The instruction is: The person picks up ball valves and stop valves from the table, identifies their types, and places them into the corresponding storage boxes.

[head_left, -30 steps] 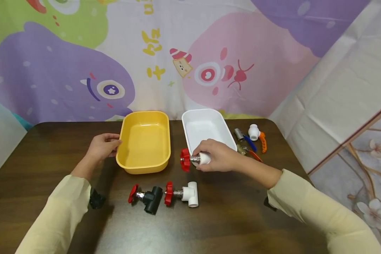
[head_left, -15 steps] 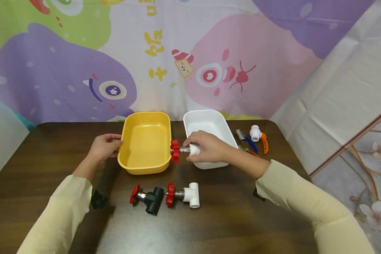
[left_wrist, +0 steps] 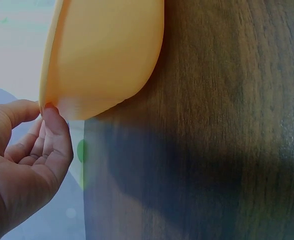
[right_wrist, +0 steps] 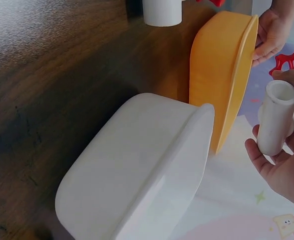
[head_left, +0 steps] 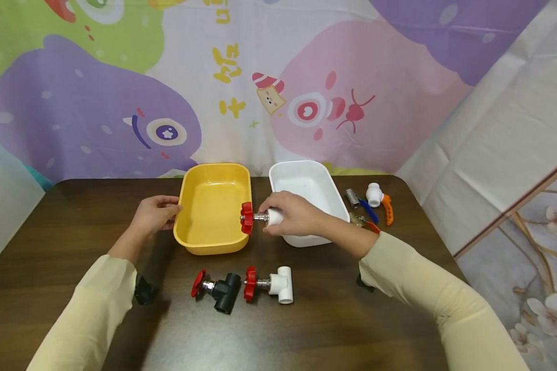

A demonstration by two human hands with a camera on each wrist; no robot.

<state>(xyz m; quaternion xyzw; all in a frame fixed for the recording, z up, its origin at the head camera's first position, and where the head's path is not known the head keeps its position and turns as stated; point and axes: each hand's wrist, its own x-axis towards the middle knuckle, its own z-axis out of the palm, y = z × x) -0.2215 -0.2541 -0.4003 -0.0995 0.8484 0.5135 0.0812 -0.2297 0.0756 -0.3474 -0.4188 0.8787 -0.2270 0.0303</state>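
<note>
A yellow tray (head_left: pixel 215 247) stands at the back of the table, its inside bare. My left hand (head_left: pixel 154 216) pinches its left rim between thumb and fingers, as the left wrist view also shows. In my right hand (head_left: pixel 293 214) is a white valve with a red handwheel (head_left: pixel 247 218), gripped by its white tee body (right_wrist: pixel 278 117). The handwheel hangs at the yellow tray's right rim; whether it touches cannot be told. Nearer the front lie a black valve with a red handwheel (head_left: pixel 225 292) and another white valve with a red handwheel (head_left: pixel 279 284).
Partly behind my right forearm stands a white tray (head_left: pixel 313 240). To its right lie a grey metal fitting (head_left: pixel 352 198), a blue handle (head_left: pixel 369 210), a white ball valve with an orange handle (head_left: pixel 375 196), and a brass piece (head_left: pixel 356 220). A printed cloth hangs behind the table.
My right hand has moved left with the white valve, from in front of the white tray to the yellow tray's right rim. My left hand keeps its hold on the yellow tray.
</note>
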